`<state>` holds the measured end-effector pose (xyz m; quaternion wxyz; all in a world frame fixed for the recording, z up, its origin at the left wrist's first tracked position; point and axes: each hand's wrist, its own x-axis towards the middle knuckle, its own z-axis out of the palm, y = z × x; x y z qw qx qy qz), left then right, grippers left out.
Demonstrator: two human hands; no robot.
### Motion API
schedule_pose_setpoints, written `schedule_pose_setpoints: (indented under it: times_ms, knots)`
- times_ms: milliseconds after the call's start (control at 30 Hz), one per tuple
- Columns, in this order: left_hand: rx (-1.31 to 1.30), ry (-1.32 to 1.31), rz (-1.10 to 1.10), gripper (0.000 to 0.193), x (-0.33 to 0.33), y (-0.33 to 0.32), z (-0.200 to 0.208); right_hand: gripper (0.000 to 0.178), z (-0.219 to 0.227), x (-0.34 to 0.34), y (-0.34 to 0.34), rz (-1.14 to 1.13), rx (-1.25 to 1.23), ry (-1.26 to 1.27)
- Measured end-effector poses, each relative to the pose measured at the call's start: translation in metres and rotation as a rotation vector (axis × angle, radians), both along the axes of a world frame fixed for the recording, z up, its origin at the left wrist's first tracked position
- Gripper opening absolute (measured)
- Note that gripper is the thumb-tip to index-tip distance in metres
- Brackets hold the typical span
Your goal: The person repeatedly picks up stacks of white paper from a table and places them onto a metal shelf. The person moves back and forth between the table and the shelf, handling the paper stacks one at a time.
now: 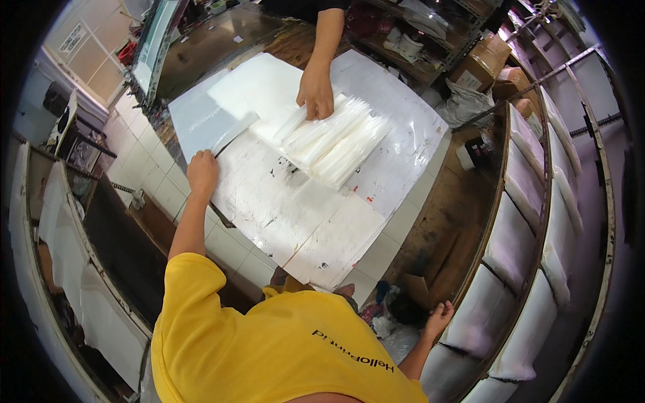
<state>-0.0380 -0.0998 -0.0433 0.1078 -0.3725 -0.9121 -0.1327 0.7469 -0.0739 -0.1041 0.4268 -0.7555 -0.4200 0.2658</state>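
Observation:
My left hand [203, 173] is closed at the near corner of a pale grey-blue sheet [208, 121] with faint print, which lies on the left of the white-covered table [269, 215]. Low on the right, my right hand [439, 317] is at the edge of a rack [497, 215], its fingers curled; whether they grip the rack or something thin is unclear. Across the table, another person's hand [316, 94] presses on a fanned stack of white, translucent plastic bags [336, 144]. More smooth white sheets [259, 77] lie behind the grey-blue one.
Plastic-looking sheets [510, 242] lie on the right rack's tiers. Another rack [87, 262] stands to my left. Cardboard boxes [485, 60] and a crumpled bag [467, 104] sit at the back right. A dark bench [430, 248] runs beside the right rack, and tiled floor [144, 144] shows at left.

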Motion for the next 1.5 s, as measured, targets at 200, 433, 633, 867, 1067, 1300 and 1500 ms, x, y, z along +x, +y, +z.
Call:
schedule_pose_setpoints:
  times_ms: [200, 433, 633, 867, 1067, 1300, 1500]
  knots:
    - [0.242, -0.064, -0.337, 0.017, 0.071, -0.022, 0.038, 0.031, 0.047, -0.134, -0.014, 0.195, -0.094, 0.235]
    - [0.142, -0.334, -1.068, 0.017, 0.255, -0.032, 0.078, 0.064, 0.150, -0.260, -0.026, 0.820, -0.069, 0.460]
    - [-0.055, -0.423, -1.652, 0.018, 0.361, -0.011, 0.089, 0.041, 0.186, -0.231, -0.060, 0.802, -0.058, 0.069]
    - [-0.208, -0.709, -2.011, 0.031, 0.423, -0.018, 0.099, 0.016, 0.129, -0.145, -0.148, 0.218, -0.093, -0.130]
    - [-0.117, -0.716, -1.647, 0.032, 0.403, 0.012, 0.061, 0.024, 0.145, -0.078, -0.180, 0.090, -0.476, -0.304]
    - [-0.064, -0.366, -1.400, 0.029, 0.362, 0.036, 0.014, 0.023, 0.144, -0.003, -0.125, 0.113, -0.196, -0.459]
    - [-0.086, -0.231, -1.391, 0.028, 0.362, 0.022, -0.018, 0.025, 0.109, 0.102, -0.127, -0.302, -0.034, -0.318]
